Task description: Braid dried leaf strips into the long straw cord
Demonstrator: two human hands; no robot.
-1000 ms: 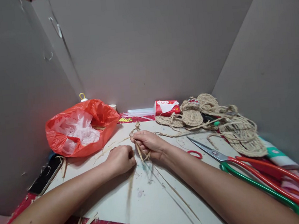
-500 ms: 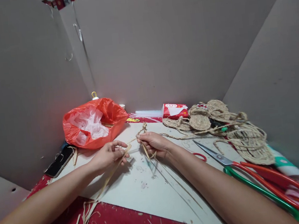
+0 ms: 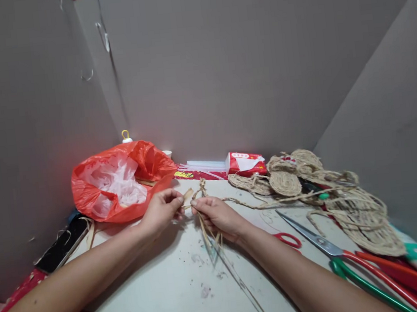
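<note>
Near the middle of the white board [image 3: 162, 285], my left hand [image 3: 165, 209] pinches a pale, flat fibre strip [image 3: 188, 195] whose end sticks up past the fingertips. Just to its right, my right hand [image 3: 216, 214] is closed on the twisted straw cord [image 3: 203, 182], with its thumb and forefinger together. A knotted bit of the cord rises above that hand. Thin loose strands [image 3: 240, 279] hang from it toward the front. Only a small gap separates the two hands.
A red plastic bag [image 3: 106, 214] sits at the back left, beside a black phone [image 3: 59, 246]. A red tissue pack [image 3: 244, 164] stands at the back. Coiled straw rope pieces [image 3: 365, 229] lie on the right, near large scissors [image 3: 325, 245] and a small red-handled pair [image 3: 290, 239].
My left hand has come closer to my right, and the long strip trailing from it no longer shows below. The view has shifted slightly; the strands under my right hand have swung.
</note>
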